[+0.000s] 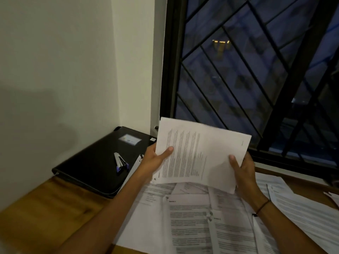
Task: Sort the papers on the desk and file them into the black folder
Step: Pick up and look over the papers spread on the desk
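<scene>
- Head view: you've got a printed sheet [200, 156] lifted off the desk [45, 208], tilted up in front of the window [256, 70], text running sideways to you.
- Left hand [156, 160] pinches the sheet's left edge, thumb on the front, fingers behind. Right hand [244, 173] clamps the lower right corner the same way. Can't tell whether it's one sheet or a few stacked.
- Rest of the papers [201, 217] lie spread & overlapping on the desk under your arms, more fanning out to the right. Some show punched holes.
- Black folder [95, 162] sits closed & flat in the far left corner by the wall, well apart from the held sheet, w/ a stapler [121, 163] lying on its cover.
- Step, as I read it: still sorting. You're checking this page to decide where it goes; nothing looks filed yet.
- Next move prob calls for: set this sheet on a sorted pile, square the edges, then take the stapler off the cover before you open the folder. It'll slide off otherwise.
- Light's dim & the print is blurred here, so read headings close up.
</scene>
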Demonstrator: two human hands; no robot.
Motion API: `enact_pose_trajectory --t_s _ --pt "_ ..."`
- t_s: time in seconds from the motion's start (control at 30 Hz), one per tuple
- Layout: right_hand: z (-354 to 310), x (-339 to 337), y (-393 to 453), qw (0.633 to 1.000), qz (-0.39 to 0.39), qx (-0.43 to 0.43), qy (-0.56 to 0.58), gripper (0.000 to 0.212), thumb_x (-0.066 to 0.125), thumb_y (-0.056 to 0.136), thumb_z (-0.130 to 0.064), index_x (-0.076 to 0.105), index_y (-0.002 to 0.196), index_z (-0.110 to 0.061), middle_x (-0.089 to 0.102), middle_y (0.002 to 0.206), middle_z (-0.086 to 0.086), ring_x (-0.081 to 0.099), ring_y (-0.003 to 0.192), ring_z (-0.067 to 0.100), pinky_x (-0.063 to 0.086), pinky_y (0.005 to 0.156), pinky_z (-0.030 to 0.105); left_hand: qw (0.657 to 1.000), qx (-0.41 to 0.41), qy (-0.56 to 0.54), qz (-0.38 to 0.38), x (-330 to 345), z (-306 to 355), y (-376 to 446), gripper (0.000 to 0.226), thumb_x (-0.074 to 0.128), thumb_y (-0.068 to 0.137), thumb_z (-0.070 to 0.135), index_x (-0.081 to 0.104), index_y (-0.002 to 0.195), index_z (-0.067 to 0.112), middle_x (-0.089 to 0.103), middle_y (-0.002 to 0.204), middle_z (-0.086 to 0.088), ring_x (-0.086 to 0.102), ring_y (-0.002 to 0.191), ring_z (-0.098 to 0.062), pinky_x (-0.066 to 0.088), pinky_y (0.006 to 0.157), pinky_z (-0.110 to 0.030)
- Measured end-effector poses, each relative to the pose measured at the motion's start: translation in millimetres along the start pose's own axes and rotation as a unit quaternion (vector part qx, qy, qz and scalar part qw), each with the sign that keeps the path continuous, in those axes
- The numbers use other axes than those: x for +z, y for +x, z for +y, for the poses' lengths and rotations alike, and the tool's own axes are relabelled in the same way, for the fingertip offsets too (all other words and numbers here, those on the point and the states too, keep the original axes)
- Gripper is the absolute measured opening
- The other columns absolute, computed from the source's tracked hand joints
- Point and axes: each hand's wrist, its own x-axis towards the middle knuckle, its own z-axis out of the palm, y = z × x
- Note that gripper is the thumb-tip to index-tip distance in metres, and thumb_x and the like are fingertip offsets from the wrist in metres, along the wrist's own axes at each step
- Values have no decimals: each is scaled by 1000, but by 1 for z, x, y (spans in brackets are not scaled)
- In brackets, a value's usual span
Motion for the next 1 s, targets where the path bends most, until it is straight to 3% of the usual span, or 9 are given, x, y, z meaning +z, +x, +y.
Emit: enact_pose_trajectory --t_s 0.17,0.33,0.43,0.53,0.6,0.7,0.8,0.9,1.0 --pt "-20 -3 5 999 -11 -13 45 48 74 87 -27 60 131 -15 74 119 3 70 110 25 59 83 35 998 63 16 14 18 16 9 25 76 92 22 68 115 29 78 102 12 76 96 -8 61 70 -22" --pt "-4 -10 1 997 -58 15 42 46 83 85 -28 66 127 -20 73 122 8 69 112 36 56 92 63 999 29 33 20 15 -6 8 36 84 83 18 67 113 28 77 108 5 76 92 -5 63 72 -25" --pt "-9 -9 -1 997 -73 16 33 51 84 80 -35 67 125 -20 74 120 8 71 108 35 59 87 59 998 31 33 36 10 -6 11 40 84 84 19 67 120 24 77 107 8 75 93 -3 60 69 -20" --pt "-17 -6 5 995 -81 35 34 39 78 88 -21 65 125 -16 76 113 5 74 100 28 63 74 42 999 26 21 43 9 1 16 42 83 85 26 68 124 20 79 110 4 77 97 -13 62 80 -34" --pt "-20 -4 8 995 -82 40 28 38 77 87 -18 64 123 -16 77 108 2 75 96 24 61 69 32 999 16 17 42 11 5 18 37 79 90 29 68 124 22 79 107 7 77 94 -11 62 73 -29" --pt "-19 -1 12 997 -65 47 11 34 79 85 -21 65 116 -21 77 104 1 75 93 23 61 68 31 999 25 25 22 15 3 15 24 70 97 24 68 121 23 80 92 15 76 87 -4 58 62 -17" --pt "-26 2 15 998 -40 42 -17 34 83 79 -33 65 108 -28 76 98 -7 75 87 19 60 65 28 999 37 25 29 13 4 15 25 69 98 25 70 122 21 80 97 11 77 92 -8 62 72 -24" --pt "-39 0 20 998 -39 36 -42 25 79 86 -23 61 99 -33 69 100 -9 69 88 14 56 67 30 999 29 36 5 6 15 17 29 67 99 30 69 126 22 80 109 4 76 100 -13 60 84 -32" --pt "-40 -8 25 993 -74 60 -66 25 79 88 -18 62 101 -31 69 103 -5 68 93 15 53 67 29 996 35 80 -27 -3 26 13 23 57 103 37 69 120 26 80 104 5 77 95 -11 58 75 -21"
